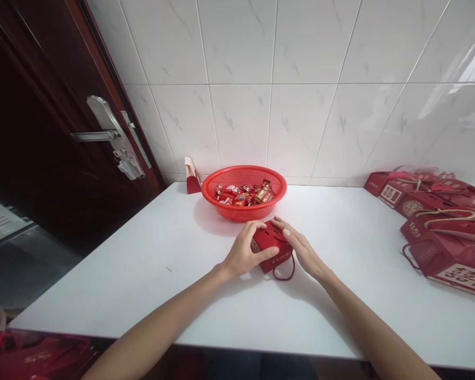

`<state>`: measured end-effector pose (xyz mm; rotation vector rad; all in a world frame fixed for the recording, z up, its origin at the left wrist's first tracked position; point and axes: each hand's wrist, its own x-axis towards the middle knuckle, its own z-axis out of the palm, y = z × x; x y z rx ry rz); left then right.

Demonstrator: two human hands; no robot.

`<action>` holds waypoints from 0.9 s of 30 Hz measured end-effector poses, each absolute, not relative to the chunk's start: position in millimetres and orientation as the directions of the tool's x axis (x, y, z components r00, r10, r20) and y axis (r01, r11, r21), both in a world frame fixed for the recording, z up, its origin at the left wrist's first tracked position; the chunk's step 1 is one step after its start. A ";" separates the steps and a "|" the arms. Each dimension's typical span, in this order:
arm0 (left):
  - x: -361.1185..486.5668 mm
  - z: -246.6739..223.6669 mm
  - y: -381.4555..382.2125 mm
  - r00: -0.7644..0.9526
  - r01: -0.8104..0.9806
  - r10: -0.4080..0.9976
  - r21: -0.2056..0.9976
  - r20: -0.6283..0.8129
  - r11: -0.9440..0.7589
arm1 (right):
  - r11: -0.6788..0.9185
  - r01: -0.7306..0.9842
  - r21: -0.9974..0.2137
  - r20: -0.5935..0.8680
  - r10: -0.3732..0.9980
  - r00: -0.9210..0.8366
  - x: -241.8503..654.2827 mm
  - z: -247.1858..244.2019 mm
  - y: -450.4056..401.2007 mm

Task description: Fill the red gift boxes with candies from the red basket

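Note:
A small red gift box (266, 237) with gold lettering stands on the white table, in front of the candy basket. Around its left side curls my left hand (245, 249), thumb across the front and fingers at the top edge. My right hand (303, 250) presses against the box's right side and top, its fingers long and close together. From the right front of the box a dark red cord handle (285, 278) loops down to the table. Parts of the lid are hidden under my fingers.
A red plastic basket (243, 214) of wrapped candies (241, 196) stands behind the box. Several red gift boxes (451, 258) crowd the table's right side. Near the wall is a small red and white packet (192, 177). More red boxes (35, 359) lie below the table's left front edge.

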<state>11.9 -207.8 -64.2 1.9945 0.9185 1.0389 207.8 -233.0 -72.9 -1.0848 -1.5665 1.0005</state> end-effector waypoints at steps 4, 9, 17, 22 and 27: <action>8.8 -64.2 -203.6 0.471 0.222 0.797 0.823 0.378 -0.523 | 0.270 0.150 -0.951 0.248 0.957 -0.150 208.8 -74.8 -229.7; 7.7 -65.3 -199.5 0.432 0.184 0.833 0.871 0.345 -0.456 | 0.281 0.147 -0.948 0.260 0.954 -0.148 206.9 -73.8 -229.9; 12.0 -65.5 -202.1 0.353 0.193 0.913 0.939 0.204 -0.284 | 0.404 0.362 -0.840 0.443 0.896 0.029 198.1 -76.0 -231.1; 10.4 -61.4 -198.2 0.371 0.150 0.920 0.969 0.130 -0.198 | 0.448 0.351 -0.822 0.454 0.888 -0.072 205.2 -70.7 -229.5; 1.7 -59.3 -184.5 0.367 0.088 0.930 0.995 0.021 -0.057 | 0.391 0.276 -0.878 0.343 0.916 -0.206 218.6 -62.6 -229.3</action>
